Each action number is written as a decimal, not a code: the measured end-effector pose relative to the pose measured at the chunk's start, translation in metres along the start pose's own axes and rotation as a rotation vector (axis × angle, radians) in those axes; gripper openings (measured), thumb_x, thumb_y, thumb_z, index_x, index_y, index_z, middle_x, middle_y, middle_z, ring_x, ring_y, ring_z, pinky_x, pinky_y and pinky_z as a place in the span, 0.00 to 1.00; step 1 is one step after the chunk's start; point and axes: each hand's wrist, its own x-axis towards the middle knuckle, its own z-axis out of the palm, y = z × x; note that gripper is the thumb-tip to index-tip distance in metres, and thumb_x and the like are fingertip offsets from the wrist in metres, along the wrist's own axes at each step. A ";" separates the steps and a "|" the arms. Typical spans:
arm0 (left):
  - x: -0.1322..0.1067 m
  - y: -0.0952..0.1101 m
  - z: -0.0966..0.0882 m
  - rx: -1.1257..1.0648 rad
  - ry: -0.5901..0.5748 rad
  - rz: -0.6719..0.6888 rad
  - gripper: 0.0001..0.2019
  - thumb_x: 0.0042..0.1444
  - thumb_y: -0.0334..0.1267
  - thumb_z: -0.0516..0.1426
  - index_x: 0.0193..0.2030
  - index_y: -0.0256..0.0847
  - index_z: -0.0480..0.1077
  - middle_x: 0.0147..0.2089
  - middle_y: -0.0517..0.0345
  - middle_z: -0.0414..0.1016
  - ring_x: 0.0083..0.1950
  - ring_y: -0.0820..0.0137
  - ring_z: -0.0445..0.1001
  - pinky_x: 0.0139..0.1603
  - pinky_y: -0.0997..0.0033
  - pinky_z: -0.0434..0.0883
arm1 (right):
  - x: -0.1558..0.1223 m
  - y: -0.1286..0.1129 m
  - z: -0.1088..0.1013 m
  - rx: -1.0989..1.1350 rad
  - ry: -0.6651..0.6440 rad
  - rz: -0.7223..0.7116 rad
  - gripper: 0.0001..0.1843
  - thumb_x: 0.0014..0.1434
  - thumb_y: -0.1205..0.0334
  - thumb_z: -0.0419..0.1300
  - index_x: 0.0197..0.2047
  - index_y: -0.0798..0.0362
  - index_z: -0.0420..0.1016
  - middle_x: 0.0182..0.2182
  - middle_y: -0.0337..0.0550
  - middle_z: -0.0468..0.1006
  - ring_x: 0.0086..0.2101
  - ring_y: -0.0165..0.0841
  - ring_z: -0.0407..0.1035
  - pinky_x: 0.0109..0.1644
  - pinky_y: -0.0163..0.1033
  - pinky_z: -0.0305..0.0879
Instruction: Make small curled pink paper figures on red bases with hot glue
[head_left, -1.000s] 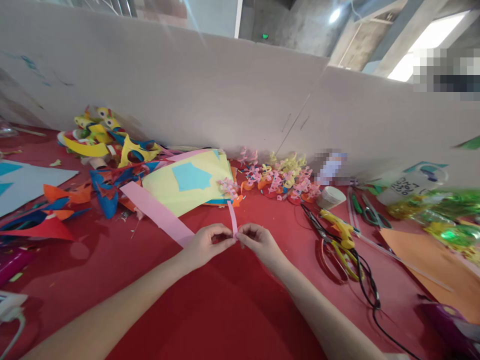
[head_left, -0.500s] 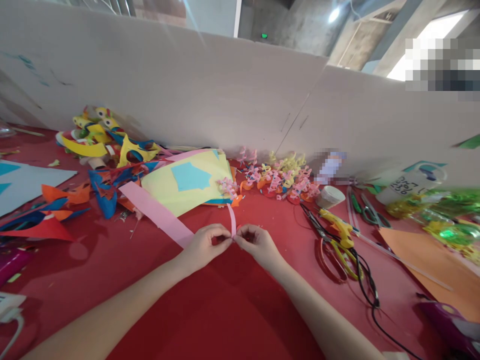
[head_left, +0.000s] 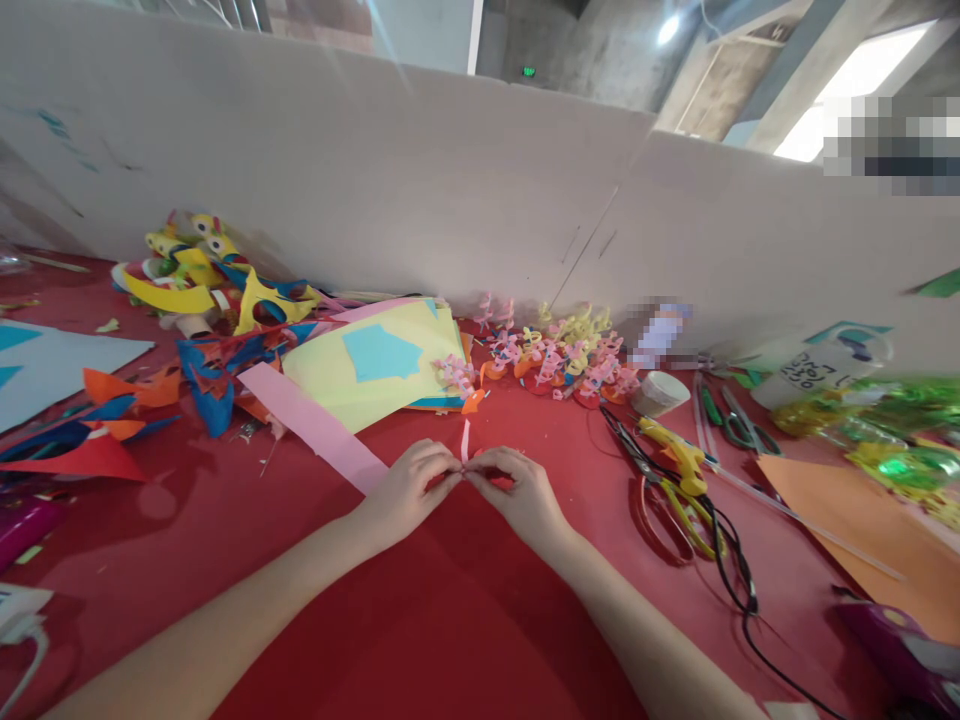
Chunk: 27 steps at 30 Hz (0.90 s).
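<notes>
Thin pink strip (head_left: 466, 440) in the pinch of both hands (head_left: 405, 495)

Red table (head_left: 225, 540), 1 wide pink strip (head_left: 311, 425), paper stack (head_left: 322, 385), yellow glue gun (head_left: 681, 455), orange sheet (head_left: 847, 515)

left hand (head_left: 409, 495): bare, slim build, narrow fingers, smooth back
right hand (head_left: 525, 500): bare, same build, size looks matched to the left
fingertips (head_left: 454, 480): rounded; nails too small to make out
left wrist (head_left: 357, 527): bare skin, narrower than the arm behind it
right wrist (head_left: 571, 540): bare, same taper
left forearm (head_left: 247, 605): bare to the lower frame edge, smooth outline, widens toward the elbow
right forearm (head_left: 645, 615): likewise bare, plain, unmarked-looking
</notes>
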 end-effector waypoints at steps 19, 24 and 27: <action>0.003 0.001 -0.005 -0.056 -0.062 -0.090 0.06 0.58 0.36 0.53 0.32 0.40 0.69 0.32 0.56 0.70 0.37 0.67 0.69 0.39 0.66 0.68 | 0.002 0.001 0.001 0.283 -0.080 0.224 0.05 0.51 0.64 0.60 0.34 0.52 0.69 0.28 0.38 0.74 0.30 0.29 0.71 0.37 0.36 0.68; 0.004 0.003 -0.008 -0.211 -0.080 -0.212 0.06 0.56 0.38 0.54 0.34 0.40 0.71 0.35 0.56 0.72 0.37 0.68 0.71 0.39 0.68 0.67 | 0.004 -0.003 -0.002 0.509 -0.098 0.341 0.10 0.50 0.57 0.64 0.33 0.52 0.69 0.26 0.39 0.76 0.30 0.30 0.72 0.37 0.36 0.69; 0.005 0.004 -0.009 -0.347 -0.170 -0.280 0.10 0.57 0.39 0.53 0.30 0.39 0.72 0.32 0.57 0.73 0.35 0.69 0.72 0.38 0.71 0.67 | 0.004 -0.005 -0.003 0.605 -0.121 0.396 0.11 0.49 0.56 0.65 0.30 0.52 0.68 0.24 0.37 0.75 0.27 0.29 0.72 0.35 0.35 0.69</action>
